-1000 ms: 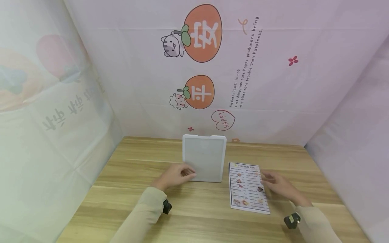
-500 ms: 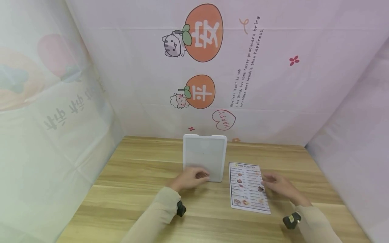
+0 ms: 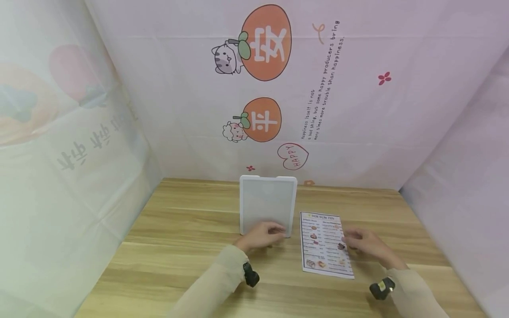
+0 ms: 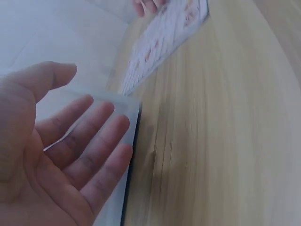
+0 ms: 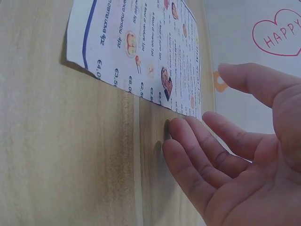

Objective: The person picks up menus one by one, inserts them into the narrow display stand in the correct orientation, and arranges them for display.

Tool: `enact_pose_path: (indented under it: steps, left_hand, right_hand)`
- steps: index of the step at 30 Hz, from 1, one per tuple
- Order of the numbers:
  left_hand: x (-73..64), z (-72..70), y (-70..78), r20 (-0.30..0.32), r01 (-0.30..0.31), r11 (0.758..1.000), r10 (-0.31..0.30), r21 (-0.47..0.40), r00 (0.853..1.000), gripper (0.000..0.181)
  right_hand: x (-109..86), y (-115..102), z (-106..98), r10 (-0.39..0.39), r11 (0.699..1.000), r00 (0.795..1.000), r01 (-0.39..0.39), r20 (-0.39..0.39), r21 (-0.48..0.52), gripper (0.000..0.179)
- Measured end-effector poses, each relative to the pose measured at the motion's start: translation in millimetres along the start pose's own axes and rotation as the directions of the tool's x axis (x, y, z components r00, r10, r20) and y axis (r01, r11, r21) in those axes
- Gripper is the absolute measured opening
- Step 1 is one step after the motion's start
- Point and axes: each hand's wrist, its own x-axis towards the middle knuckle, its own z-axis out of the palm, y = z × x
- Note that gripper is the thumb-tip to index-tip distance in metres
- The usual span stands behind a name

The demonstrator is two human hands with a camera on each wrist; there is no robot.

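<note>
A white-framed grey panel (image 3: 267,203) is at the back middle of the table; whether it stands or lies flat I cannot tell. In front of its lower edge is my left hand (image 3: 262,235), holding nothing. The left wrist view shows the palm with thumb and fingers (image 4: 101,136) loosely extended and spread. To the panel's right lies a printed menu sheet (image 3: 324,245) headed "DIM SUM INN". My right hand (image 3: 367,244) is beside the sheet's right edge. In the right wrist view its relaxed fingers (image 5: 188,162) are just off that edge, gripping nothing.
The wood-grain table (image 3: 179,247) is enclosed by a printed cloth backdrop (image 3: 191,110) at the back and cloth on both sides. A black wrist camera (image 3: 250,274) sits on the left sleeve, another camera (image 3: 382,289) on the right.
My left hand has moved right across the panel's lower part, from its left side toward its lower right corner. The right hand, panel and menu sheet have stayed in place.
</note>
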Motion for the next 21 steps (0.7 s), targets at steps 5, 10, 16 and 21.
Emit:
enact_pose_path:
  steps: [5, 10, 16, 21]
  left_hand:
    - [4.4, 10.6, 3.2, 0.025, 0.058, 0.989, -0.055, -0.134, 0.998, 0.035]
    - [12.9, 21.0, 0.0, 0.091, 0.097, 0.963, -0.076, -0.251, 0.993, 0.041]
    - [21.9, 33.6, -2.6, 0.106, 0.172, 0.911, -0.142, -0.374, 0.984, 0.038]
    - [23.9, 42.4, 5.0, 0.109, 0.208, 0.884, -0.179, -0.419, 0.978, 0.041]
  right_hand:
    - [0.6, 0, 1, 0.034, 0.999, 0.999, -0.034, 0.008, 0.008, 0.061]
    - [0.7, 2, 2, 0.047, 0.999, 0.999, -0.047, 0.012, 0.005, 0.064]
    - [1.2, 5, 3, 0.046, 0.998, 0.999, -0.047, 0.015, 0.043, 0.065]
    - [1.7, 6, 2, 0.044, 0.995, 0.999, -0.046, 0.026, 0.087, 0.063]
